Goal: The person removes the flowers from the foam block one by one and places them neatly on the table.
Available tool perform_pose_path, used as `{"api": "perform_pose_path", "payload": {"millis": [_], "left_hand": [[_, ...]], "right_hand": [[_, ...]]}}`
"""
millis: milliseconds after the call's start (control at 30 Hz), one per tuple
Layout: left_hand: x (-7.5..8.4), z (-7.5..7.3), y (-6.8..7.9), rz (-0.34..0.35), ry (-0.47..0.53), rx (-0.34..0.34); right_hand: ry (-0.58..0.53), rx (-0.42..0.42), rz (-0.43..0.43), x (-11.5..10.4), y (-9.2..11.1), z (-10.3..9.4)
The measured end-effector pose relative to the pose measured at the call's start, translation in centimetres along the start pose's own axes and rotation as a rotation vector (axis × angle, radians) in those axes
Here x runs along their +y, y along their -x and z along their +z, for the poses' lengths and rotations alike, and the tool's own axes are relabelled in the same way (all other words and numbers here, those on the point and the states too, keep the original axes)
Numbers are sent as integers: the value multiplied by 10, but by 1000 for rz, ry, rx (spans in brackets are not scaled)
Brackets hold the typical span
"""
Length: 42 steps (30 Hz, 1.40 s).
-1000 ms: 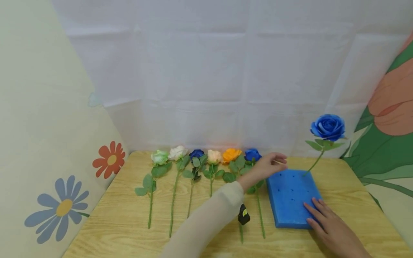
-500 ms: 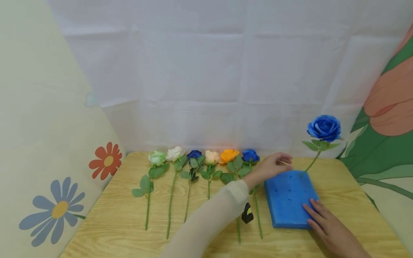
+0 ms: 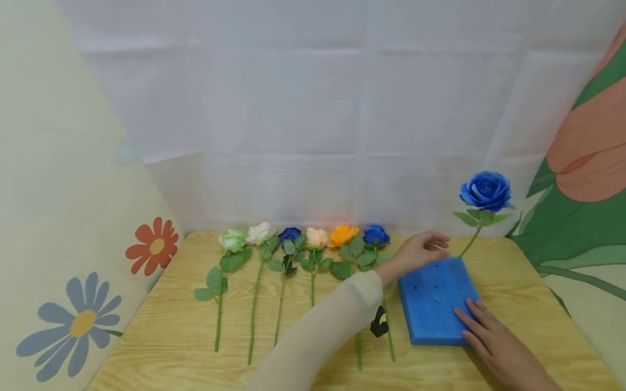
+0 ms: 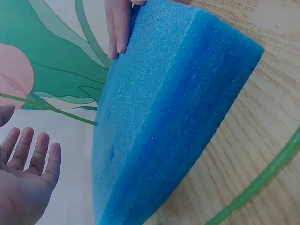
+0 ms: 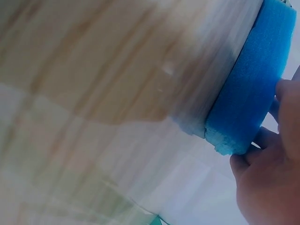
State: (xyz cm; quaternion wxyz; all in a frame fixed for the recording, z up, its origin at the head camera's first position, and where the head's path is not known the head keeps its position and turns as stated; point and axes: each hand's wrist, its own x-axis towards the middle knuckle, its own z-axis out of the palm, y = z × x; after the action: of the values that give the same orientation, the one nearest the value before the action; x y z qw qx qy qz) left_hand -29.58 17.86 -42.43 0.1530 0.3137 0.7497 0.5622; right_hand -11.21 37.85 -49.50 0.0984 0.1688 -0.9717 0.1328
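A blue foam block (image 3: 432, 317) with small dark holes lies on the table, with a blue rose (image 3: 486, 191) standing tilted in its far edge. My left hand (image 3: 421, 251) hovers over the block's far left corner, just left of the rose stem (image 4: 70, 115). In the left wrist view its fingers (image 4: 40, 157) are loosely bent and grip nothing. My right hand (image 3: 504, 345) rests its spread fingers on the block's near right edge; the right wrist view shows this hand (image 5: 269, 164) against the foam.
Several roses lie in a row left of the block: pale green (image 3: 232, 240), white (image 3: 261, 233), dark blue (image 3: 290, 234), peach (image 3: 317, 238), orange (image 3: 344, 235) and blue (image 3: 376, 234). A white cloth (image 3: 288, 108) hangs behind the wooden table (image 3: 161, 336).
My left hand has moved a little to the right over the block, closer to the rose stem. My right hand stays on the block. The head view has shifted slightly.
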Motion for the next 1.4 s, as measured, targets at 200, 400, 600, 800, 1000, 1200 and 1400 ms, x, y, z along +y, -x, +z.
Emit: {"api": "perform_pose_path", "payload": {"millis": [200,400,600,800,1000,1200,1400], "left_hand": [[2,5,-6,-10,-3,-24],[4,15,-16,0,-27,-44],[5,26,-24,-18,-18,-33],[7,34,-28,-38,-16,-20],[7,38,-30,-23,-38,-21],[5,43,-34,-1,-118,23],[4,45,-37,37,-129,81]], "right_hand": [[-9,7,-4,2,-2,0],[-35,-28,17,1,-3,-2],[-43,-80,53,-2,-4,-5],[-38,-42,35,0,-5,-3],[-46,11,-3,2,-4,0],[-48,25,-11,2,-4,-1],[-56,8,2,1,-4,-2]]}}
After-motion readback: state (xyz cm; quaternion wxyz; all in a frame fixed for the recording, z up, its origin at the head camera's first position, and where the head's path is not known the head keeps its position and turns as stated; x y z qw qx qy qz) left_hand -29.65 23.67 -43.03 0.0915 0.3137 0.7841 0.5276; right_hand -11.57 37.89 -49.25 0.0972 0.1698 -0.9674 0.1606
